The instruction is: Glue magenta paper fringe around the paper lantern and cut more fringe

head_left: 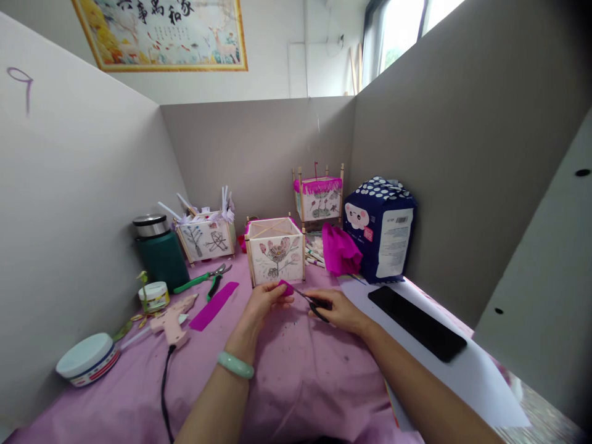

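Between the fingers of my left hand is a small folded piece of magenta paper. My right hand grips black-handled scissors, whose blades point left and meet the paper's edge. Whether the blades are parted is too small to tell. Just behind my hands stands a square lantern frame with wooden sticks at its corners and a flower drawing on its front. A flat magenta strip lies on the pink cloth to the left of my left hand.
At left are a glue gun with its cord, green pliers, a dark green bottle and a round white container. A fringed lantern, crumpled magenta paper, a blue package and a black phone stand or lie rightward. Grey partitions enclose the table.
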`<state>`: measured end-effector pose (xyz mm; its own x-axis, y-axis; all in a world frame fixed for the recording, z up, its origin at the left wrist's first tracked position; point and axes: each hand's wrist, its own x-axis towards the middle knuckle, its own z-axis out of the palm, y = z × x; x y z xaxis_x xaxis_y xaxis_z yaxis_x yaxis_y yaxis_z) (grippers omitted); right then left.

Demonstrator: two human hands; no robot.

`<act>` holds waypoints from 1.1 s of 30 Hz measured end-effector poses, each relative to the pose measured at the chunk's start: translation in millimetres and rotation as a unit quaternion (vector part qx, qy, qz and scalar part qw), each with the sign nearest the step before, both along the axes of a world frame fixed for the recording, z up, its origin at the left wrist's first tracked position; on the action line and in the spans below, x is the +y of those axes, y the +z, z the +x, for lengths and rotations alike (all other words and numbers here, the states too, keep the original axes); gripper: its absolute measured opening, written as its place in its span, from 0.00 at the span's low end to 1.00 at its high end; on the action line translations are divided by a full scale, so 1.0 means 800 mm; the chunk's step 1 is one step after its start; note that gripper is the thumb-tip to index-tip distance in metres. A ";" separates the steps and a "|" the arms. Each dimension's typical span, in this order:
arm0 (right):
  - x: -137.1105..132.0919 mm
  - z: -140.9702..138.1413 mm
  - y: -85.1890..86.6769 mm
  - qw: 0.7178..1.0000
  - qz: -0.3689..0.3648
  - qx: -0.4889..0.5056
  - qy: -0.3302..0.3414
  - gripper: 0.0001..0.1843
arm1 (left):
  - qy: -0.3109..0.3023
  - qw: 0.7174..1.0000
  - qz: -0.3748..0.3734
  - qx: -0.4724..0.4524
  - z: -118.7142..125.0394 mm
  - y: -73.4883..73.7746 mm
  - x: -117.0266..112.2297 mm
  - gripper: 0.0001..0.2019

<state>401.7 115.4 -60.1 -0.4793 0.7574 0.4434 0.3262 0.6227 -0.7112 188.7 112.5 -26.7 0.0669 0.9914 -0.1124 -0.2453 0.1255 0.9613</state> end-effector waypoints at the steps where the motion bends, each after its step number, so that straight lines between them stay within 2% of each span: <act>1: 0.000 0.000 0.000 1.000 -0.002 0.001 0.002 0.21 | -0.002 1.000 0.001 0.000 0.000 -0.001 0.000 0.03; 6: 0.000 0.000 0.000 1.000 -0.014 0.010 0.011 0.21 | -0.012 1.000 0.014 -0.002 -0.002 -0.003 0.002 0.05; 33: 0.008 0.002 -0.007 0.998 -0.047 0.035 0.023 0.19 | -0.010 1.000 0.001 0.007 -0.004 -0.003 0.004 0.03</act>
